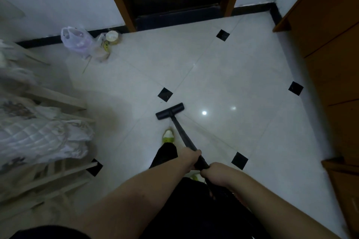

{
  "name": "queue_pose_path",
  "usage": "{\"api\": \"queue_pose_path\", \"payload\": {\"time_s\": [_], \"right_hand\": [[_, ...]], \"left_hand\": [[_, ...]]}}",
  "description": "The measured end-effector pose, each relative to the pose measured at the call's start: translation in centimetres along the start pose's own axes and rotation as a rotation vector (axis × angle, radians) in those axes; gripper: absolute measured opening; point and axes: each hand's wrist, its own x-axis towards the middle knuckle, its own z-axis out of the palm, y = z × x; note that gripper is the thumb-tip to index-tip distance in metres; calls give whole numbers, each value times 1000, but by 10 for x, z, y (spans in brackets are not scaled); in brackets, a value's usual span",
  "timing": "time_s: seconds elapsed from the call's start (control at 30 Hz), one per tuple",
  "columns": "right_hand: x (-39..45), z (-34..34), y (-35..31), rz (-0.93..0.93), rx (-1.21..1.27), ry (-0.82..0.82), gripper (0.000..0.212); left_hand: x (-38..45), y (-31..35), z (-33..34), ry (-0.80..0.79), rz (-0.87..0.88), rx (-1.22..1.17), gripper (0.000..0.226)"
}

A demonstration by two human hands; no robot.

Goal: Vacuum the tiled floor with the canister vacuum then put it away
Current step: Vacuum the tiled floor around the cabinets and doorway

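Both hands' grip on slim black wand (186, 137), flat T-shaped head (170, 111), glossy tiles (223, 75)

Tiled floor (223, 75) bears vacuum head (169, 111), plastic bag (76, 40)

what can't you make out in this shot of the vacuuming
All from the head view:
- Canister body: out of frame; only the wand and floor head show.
- Wand under both hands, left hand and right hand: covered by fingers.
- Plastic bag contents: too blurred and dim.
- Pile on the rack at left: motion-blurred, cut by the edge.
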Motion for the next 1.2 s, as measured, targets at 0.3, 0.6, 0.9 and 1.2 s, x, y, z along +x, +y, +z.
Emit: {"api": "queue_pose_path", "payload": {"time_s": [0.3,0.6,0.9,1.2], "right_hand": [[20,23,-59,21,89,-36,28],[50,2,-147,24,208,6,23],[72,-24,-216,75,310,32,28],[57,-33,-188,47,256,24,23]], "left_hand": [[31,14,-59,37,36,115,52],[67,81,-127,-32,3,51,40],[96,143,-176,-40,-29,74,44],[79,140,-154,-113,-87,12,39]]}}
